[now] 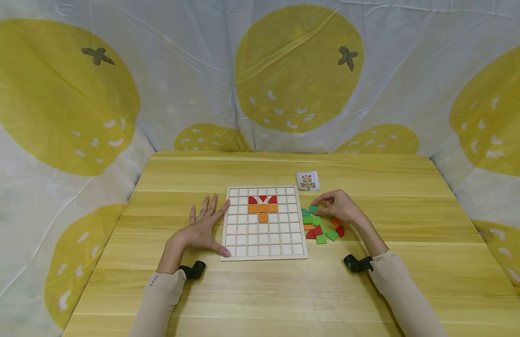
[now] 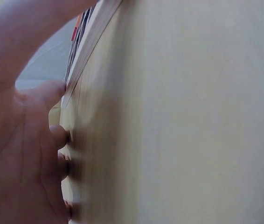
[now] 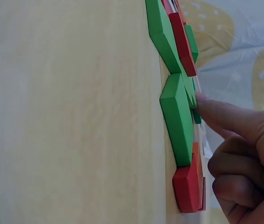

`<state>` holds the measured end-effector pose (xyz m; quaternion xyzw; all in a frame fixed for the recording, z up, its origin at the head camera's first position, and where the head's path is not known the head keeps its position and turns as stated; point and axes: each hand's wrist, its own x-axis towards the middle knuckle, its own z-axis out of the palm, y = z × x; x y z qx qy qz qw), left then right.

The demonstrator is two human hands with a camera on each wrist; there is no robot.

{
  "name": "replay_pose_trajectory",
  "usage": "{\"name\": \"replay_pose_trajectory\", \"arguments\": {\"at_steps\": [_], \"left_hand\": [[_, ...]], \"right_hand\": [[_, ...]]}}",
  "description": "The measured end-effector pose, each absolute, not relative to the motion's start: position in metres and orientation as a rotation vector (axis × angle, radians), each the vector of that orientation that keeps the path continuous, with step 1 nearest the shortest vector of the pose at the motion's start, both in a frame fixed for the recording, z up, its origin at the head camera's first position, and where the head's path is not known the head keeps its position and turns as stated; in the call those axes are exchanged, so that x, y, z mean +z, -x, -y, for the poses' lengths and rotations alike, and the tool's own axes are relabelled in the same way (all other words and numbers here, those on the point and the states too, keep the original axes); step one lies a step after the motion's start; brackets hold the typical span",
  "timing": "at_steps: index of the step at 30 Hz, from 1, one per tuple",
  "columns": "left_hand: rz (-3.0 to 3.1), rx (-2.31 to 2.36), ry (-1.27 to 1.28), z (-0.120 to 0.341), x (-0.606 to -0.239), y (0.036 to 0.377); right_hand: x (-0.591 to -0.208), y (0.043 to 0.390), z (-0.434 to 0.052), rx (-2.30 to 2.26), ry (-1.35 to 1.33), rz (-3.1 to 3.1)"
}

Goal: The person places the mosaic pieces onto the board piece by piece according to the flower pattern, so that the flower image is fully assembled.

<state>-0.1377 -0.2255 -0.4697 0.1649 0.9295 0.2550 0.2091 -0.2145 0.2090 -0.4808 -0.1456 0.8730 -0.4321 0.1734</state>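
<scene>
Head view: a teal tile (image 1: 313,208) is pinched by the right hand (image 1: 344,206), right of the board (image 1: 274,238) touched by splayed left fingers (image 1: 220,213).

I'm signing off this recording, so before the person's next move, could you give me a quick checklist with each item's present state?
1. Left hand touching the board: ok, at its left edge.
2. Dark green piece between the right hand's thumb and forefinger: ok.
3. That piece lifted off the table: cannot tell.
4. Placed red and orange pieces lying within their squares: ok, seven of them.
5. Picture card uncovered: ok, beside the board's far right corner.
6. Loose pieces spread without overlap: not ok, some overlap.
</scene>
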Motion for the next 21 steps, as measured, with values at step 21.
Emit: {"name": "replay_pose_trajectory", "arguments": {"at_steps": [21], "left_hand": [[-2.596, 0.712, -0.464, 0.227, -0.471, 0.137]], "right_hand": [[-0.471, 0.206, -0.158, -1.269, 0.489, -2.414]]}}
